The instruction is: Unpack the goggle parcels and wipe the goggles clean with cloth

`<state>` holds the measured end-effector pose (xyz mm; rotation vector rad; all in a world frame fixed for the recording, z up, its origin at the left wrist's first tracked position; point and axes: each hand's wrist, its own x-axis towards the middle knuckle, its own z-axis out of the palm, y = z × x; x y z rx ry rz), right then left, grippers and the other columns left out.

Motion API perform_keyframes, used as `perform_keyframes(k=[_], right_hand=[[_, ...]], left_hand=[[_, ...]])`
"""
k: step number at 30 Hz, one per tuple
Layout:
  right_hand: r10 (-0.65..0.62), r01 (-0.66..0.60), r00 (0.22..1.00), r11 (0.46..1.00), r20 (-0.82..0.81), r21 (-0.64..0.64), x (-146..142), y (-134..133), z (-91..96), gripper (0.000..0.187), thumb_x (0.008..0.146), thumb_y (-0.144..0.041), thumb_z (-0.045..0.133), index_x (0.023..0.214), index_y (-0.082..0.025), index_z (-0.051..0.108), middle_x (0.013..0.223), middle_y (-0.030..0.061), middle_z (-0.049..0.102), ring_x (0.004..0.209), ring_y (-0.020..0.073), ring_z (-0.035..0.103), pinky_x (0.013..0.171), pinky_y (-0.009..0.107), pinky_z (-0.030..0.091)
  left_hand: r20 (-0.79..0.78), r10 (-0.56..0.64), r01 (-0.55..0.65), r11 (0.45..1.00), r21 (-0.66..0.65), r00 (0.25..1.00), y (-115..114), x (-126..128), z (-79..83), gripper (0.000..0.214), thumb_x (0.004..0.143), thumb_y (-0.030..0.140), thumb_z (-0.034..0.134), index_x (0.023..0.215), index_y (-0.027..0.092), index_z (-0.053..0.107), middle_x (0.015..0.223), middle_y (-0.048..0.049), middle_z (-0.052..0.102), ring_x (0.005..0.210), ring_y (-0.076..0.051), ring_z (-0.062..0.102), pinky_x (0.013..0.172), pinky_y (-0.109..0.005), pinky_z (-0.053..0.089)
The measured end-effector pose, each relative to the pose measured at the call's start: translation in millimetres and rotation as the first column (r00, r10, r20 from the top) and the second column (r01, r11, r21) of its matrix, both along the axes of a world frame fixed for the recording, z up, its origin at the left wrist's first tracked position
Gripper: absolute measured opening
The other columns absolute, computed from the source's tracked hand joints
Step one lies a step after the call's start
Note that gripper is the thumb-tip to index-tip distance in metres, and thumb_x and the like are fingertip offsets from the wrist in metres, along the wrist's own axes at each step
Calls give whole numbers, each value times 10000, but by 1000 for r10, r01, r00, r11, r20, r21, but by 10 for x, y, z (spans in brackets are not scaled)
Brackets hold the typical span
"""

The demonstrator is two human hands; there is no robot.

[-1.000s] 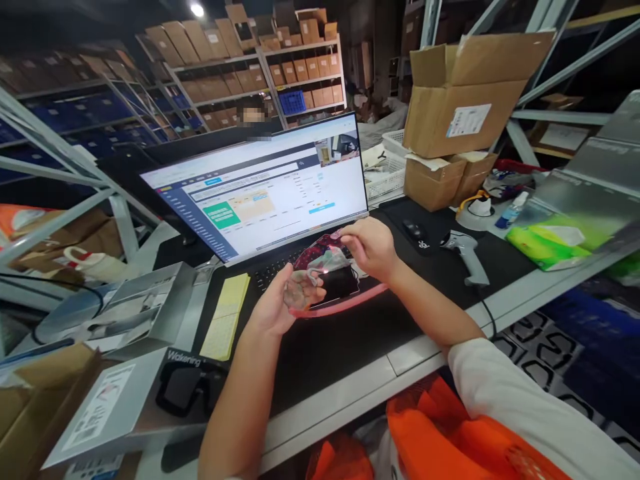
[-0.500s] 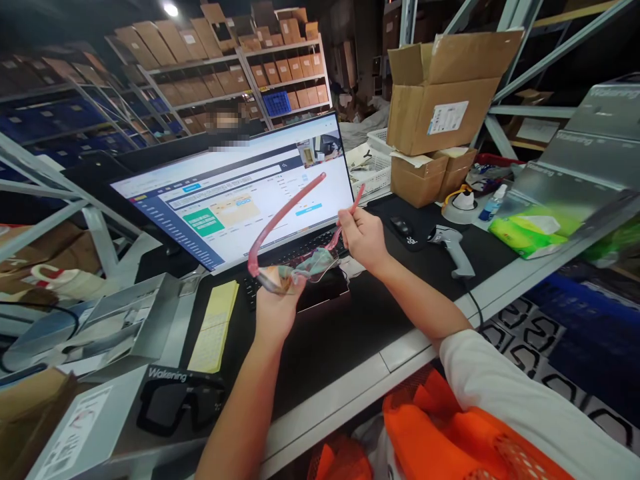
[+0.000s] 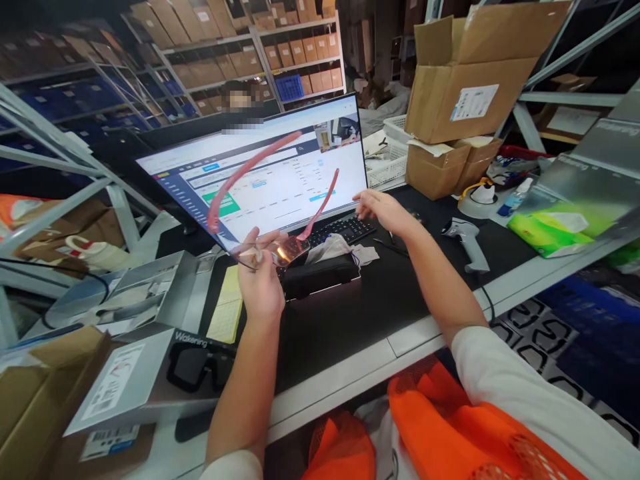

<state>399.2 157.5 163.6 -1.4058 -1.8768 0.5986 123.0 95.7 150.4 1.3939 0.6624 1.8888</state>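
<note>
My left hand (image 3: 260,280) is closed on a pair of glasses (image 3: 273,248) with clear lenses and pink temples. Both temples are unfolded and point up in front of the monitor (image 3: 260,180). My right hand (image 3: 383,208) hovers with fingers spread over the right end of the black keyboard (image 3: 340,230), holding nothing. A black glasses case (image 3: 320,275) with a grey cloth (image 3: 333,248) on it lies on the desk mat just right of my left hand.
A barcode scanner (image 3: 467,240) and a mouse lie right of the keyboard. Cardboard boxes (image 3: 465,93) are stacked at the back right, a green tissue pack (image 3: 550,233) farther right. A yellow pad (image 3: 227,307) and grey product boxes (image 3: 145,373) sit left. An orange basket (image 3: 465,427) is below.
My right hand let go of the pink temple and moved right over the keyboard. The glasses, now fully unfolded, stay in my left hand, raised slightly.
</note>
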Motion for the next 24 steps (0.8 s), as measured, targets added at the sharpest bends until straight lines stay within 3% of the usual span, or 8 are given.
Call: perform_keyframes(k=[2, 4, 8, 12, 15, 18, 22, 24], right_hand=[[-69, 97, 967, 990, 244, -105, 100, 184, -142, 371, 1064, -416, 464, 1111, -139, 705, 1127, 130, 728, 1079, 216, 678, 944, 295, 494], [-20, 101, 934, 972, 357, -212, 91, 319, -330, 249, 985, -359, 645, 999, -124, 728, 1089, 138, 729, 1084, 249, 674, 983, 358, 505], [98, 88, 868, 934, 487, -346, -133, 418, -684, 305, 986, -389, 667, 1180, -155, 680, 1230, 94, 674, 1113, 228, 655, 995, 457, 545], [158, 91, 816, 915, 556, -393, -329, 408, -818, 326, 990, -402, 660, 1196, -149, 670, 1256, 108, 655, 1135, 236, 643, 1000, 456, 542], [190, 72, 802, 910, 566, -409, -286, 340, -674, 282, 1000, -380, 637, 1117, -128, 683, 1163, 98, 684, 1072, 222, 655, 962, 417, 539], [242, 20, 807, 900, 538, -435, 58, 51, -292, 248, 1000, -331, 586, 963, -116, 704, 1017, 84, 718, 975, 214, 657, 869, 308, 500], [292, -51, 844, 879, 451, -474, 974, -879, 265, 467, 936, -621, 579, 937, -177, 723, 965, 70, 722, 922, 232, 644, 800, 313, 468], [166, 77, 883, 872, 440, -483, 1485, -1480, 371, 604, 845, -804, 547, 915, -238, 745, 923, 78, 725, 872, 244, 658, 769, 345, 491]], left_hand=[[-58, 109, -105, 992, 72, 992, 8, -86, 28, 481, 862, 460, 772, 1269, 242, 637, 1147, -68, 730, 1056, -221, 729, 1048, -411, 528], [-135, 199, -184, 976, 113, 971, -8, -156, 58, 494, 855, 482, 773, 1261, 234, 640, 1162, -75, 729, 1064, -231, 724, 1004, -398, 552], [-253, 288, -260, 956, 137, 924, -67, -230, 102, 484, 842, 505, 775, 1209, 210, 663, 1159, -90, 734, 1102, -249, 709, 951, -365, 572], [-269, 309, -270, 947, 173, 912, -67, -268, 113, 482, 866, 503, 752, 1228, 198, 663, 1166, -100, 735, 1095, -244, 717, 951, -353, 569], [-279, 335, -283, 936, 211, 900, -38, -302, 121, 481, 875, 512, 741, 1229, 198, 664, 1162, -98, 736, 1107, -242, 715, 956, -351, 566], [-277, 363, -304, 924, 233, 890, -30, -341, 149, 475, 873, 523, 741, 1211, 201, 658, 1148, -95, 739, 1081, -236, 720, 937, -351, 577], [-214, 361, -301, 915, 268, 908, -52, -392, 204, 435, 864, 456, 770, 1185, 192, 642, 1134, -90, 737, 1058, -228, 725, 988, -390, 570], [-165, 349, -288, 907, 307, 923, -47, -417, 228, 443, 848, 419, 794, 1186, 182, 634, 1126, -85, 737, 1049, -223, 731, 1021, -405, 558]])
